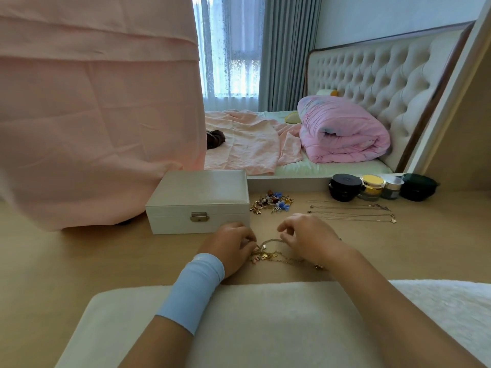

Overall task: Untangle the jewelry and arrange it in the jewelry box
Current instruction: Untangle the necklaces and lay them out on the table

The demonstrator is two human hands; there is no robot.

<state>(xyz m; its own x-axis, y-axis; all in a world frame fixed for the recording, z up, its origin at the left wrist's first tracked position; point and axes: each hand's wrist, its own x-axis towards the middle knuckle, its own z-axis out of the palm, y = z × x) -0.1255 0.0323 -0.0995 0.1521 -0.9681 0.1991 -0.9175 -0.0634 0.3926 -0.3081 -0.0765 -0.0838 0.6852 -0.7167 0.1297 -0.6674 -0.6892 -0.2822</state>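
Wooden desk point(372, 248), near edge: tangled jewelry point(268, 254) between the hands, single strands indistinct, left end hidden by fingers. Left hand point(229, 247) and right hand point(308, 239) both pinch it.

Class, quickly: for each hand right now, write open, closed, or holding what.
Left hand: pinches the tangled jewelry at its left end.
Right hand: pinches a thin chain of the same tangle.

No text, label, brand or number can be read anywhere; the lids of the cosmetic jars point(372, 186) at the right middle of the frame are too small and blurred to tell; the jewelry box point(198, 193) left of centre is plain.
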